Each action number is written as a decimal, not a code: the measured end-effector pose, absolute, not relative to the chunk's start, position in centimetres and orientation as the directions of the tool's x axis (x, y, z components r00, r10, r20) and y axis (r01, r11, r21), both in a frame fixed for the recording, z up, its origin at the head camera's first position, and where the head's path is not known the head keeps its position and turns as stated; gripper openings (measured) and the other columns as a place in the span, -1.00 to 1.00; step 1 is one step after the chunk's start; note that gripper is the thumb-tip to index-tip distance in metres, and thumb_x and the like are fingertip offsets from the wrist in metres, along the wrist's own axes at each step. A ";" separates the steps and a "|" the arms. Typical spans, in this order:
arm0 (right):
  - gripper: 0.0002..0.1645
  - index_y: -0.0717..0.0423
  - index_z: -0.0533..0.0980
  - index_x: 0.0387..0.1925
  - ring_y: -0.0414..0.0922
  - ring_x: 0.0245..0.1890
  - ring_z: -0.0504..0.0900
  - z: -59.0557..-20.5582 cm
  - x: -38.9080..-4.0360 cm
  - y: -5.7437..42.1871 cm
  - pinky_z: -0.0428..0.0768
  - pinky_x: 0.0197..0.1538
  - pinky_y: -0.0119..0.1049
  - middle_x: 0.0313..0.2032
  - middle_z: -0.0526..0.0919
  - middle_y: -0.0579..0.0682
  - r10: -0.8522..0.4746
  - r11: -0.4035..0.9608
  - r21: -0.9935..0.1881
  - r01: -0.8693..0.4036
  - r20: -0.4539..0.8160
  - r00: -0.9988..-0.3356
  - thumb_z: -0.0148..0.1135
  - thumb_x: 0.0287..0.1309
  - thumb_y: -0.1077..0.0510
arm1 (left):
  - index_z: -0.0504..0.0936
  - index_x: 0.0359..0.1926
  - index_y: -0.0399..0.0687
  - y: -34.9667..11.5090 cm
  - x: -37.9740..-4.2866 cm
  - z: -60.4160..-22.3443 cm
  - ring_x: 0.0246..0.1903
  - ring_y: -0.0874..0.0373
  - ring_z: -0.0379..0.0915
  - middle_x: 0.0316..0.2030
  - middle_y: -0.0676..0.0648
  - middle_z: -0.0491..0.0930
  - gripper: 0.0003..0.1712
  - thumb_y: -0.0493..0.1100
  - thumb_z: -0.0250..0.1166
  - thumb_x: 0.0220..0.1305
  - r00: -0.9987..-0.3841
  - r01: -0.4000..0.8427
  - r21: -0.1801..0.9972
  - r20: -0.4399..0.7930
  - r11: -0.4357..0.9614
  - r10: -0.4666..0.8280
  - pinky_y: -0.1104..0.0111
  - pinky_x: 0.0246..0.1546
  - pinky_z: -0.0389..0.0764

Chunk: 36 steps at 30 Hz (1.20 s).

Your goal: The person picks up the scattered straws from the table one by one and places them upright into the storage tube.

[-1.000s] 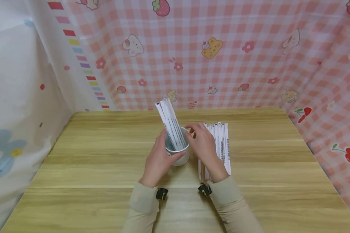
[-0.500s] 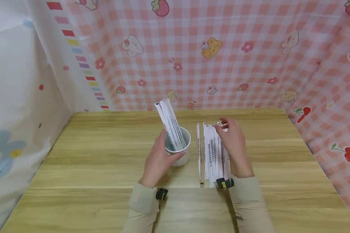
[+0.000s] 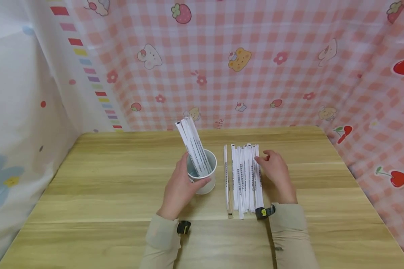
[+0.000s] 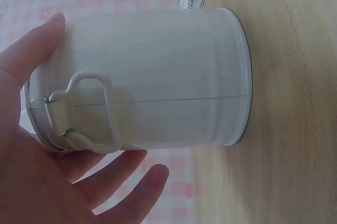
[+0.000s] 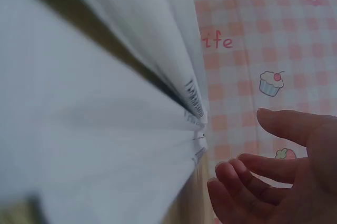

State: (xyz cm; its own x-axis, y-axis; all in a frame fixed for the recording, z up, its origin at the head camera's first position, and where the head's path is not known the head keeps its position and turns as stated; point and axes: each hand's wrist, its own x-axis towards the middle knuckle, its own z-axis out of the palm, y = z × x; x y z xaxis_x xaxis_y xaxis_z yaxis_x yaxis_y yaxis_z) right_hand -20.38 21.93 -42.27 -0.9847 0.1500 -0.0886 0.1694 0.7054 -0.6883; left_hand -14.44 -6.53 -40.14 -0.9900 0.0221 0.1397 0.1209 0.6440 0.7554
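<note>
My left hand [image 3: 178, 186] grips a small white metal pail [image 3: 206, 187] near its rim, thumb on the near side. A small wire handle [image 4: 111, 111] shows on the pail's side in the left wrist view. Several paper-wrapped straws [image 3: 192, 144] lean to the left inside it. To the right, a row of similar wrapped straws [image 3: 245, 175] lies side by side on the table. My right hand [image 3: 277, 170] is at the right edge of this row, thumb and fingers apart, holding nothing. In the right wrist view, blurred white wrappers [image 5: 95, 113] fill the left side.
A wood-grain table [image 3: 104, 186] lies under everything. Behind it hangs a pink checked cloth [image 3: 188, 56], with a white cloth [image 3: 17, 93] along the left side. A black wrist camera [image 3: 265, 213] overlaps the lower ends of the straws.
My right hand has moved from the pail's rim over the straw row to its right side. The left hand keeps its grip on the pail. The head view has shifted slightly.
</note>
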 end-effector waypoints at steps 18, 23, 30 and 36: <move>-0.61 0.25 0.47 -0.21 0.03 -0.28 0.42 -44.1 -20.6 22.6 0.39 -0.26 -0.17 -0.26 0.50 0.15 0.174 0.762 -0.598 0.249 -0.182 -0.968 0.14 0.08 0.00 | 0.03 0.31 0.14 -6.5 -14.4 -39.9 0.06 0.02 0.29 0.15 -0.04 0.27 0.08 0.23 0.39 -0.20 -0.989 0.130 0.749 0.146 0.650 0.030 0.10 -0.08 0.40; -0.71 0.24 0.54 -0.37 0.02 -0.37 0.45 -44.0 -20.5 22.4 0.38 -0.32 -0.17 -0.37 0.54 0.14 0.191 0.796 -0.556 0.240 -0.145 -0.971 0.12 0.05 0.07 | 0.03 0.31 0.14 -6.4 -14.4 -39.8 0.06 0.02 0.29 0.15 -0.05 0.27 0.08 0.22 0.40 -0.20 -0.989 0.128 0.749 0.143 0.650 0.030 0.10 -0.07 0.40; -0.72 0.24 0.55 -0.38 -0.02 -0.46 0.45 -43.5 -20.2 22.5 0.39 -0.46 -0.26 -0.42 0.53 0.12 0.224 0.782 -0.554 0.286 -0.179 -0.958 0.05 0.04 0.10 | 0.01 0.32 0.14 -6.4 -14.4 -39.8 0.08 0.02 0.28 0.16 -0.05 0.25 0.10 0.24 0.39 -0.20 -0.989 0.130 0.749 0.142 0.650 0.034 0.09 -0.06 0.39; -0.73 0.25 0.54 -0.42 -0.04 -0.53 0.46 -42.9 -19.8 22.7 0.43 -0.55 -0.30 -0.44 0.53 0.13 0.221 0.751 -0.590 0.295 -0.196 -0.955 0.06 -0.02 0.11 | 0.00 0.33 0.15 -6.5 -14.4 -40.0 0.08 0.02 0.28 0.17 -0.04 0.25 0.11 0.25 0.38 -0.20 -0.990 0.126 0.746 0.140 0.654 0.030 0.09 -0.07 0.39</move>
